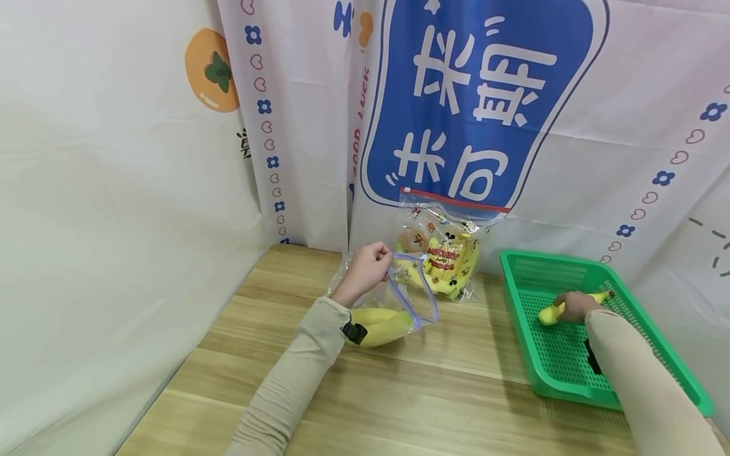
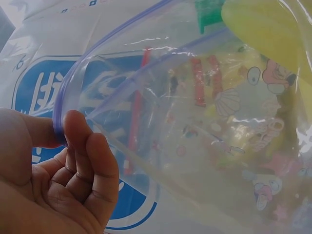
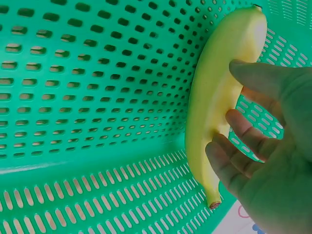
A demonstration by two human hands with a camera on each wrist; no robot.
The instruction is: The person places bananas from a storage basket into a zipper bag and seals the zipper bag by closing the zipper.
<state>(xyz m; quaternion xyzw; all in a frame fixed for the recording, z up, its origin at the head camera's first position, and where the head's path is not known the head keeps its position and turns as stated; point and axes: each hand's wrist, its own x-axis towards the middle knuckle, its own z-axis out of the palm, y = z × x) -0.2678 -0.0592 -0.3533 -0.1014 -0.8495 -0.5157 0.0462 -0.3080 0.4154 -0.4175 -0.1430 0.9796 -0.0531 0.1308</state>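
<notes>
My left hand pinches the rim of a clear zip bag with a purple seal, and the bag's mouth gapes to the right. Yellow bananas lie inside it on the table. In the left wrist view, thumb and index finger hold the purple seal, with the other fingers curled beside it. Over in the green basket, my right hand grips a banana. The right wrist view shows thumb and fingertips on the banana's side, close to the basket's perforated wall.
Behind the purple-sealed bag, a second zip bag with a red seal and cartoon print leans against the curtain, yellow fruit inside. The wooden table runs between the bags and the basket. A white sheet hangs at the left.
</notes>
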